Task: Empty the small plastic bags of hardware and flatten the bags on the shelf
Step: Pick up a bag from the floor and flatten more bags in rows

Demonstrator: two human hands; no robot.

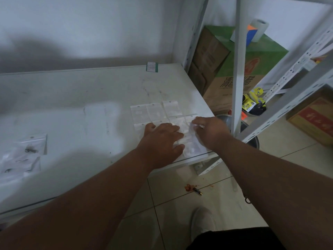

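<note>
The left hand [162,139] lies palm down, fingers spread flat, pressing on the flattened bags [162,112] near the shelf's [81,98] front right corner. The right hand [210,131] is just beside it, also palm down, its fingers bent over the edge of one thin clear bag [191,147] that lies between the two hands; whether it pinches that bag or only presses it is hard to tell from the blur. Neither hand is closed into a fist.

The empty bags are small, rectangular, clear plastic with a pale printed panel and a hang hole at the top. They lie side by side in rows, edges touching, some under the left palm and others stretching away behind both hands.

The shelf is a smooth, pale, scuffed board with a thin metal rim, set against a white wall. Well apart, at its far left, several full bags [27,154] rest in a loose pile, dark metal hardware showing through the plastic. A small green-edged label [152,67] sits at the back edge.

Past the right corner stand white perforated steel uprights [237,69], cardboard boxes [239,76] and a tiled floor [216,195], where a pen [197,191] lies.
</note>
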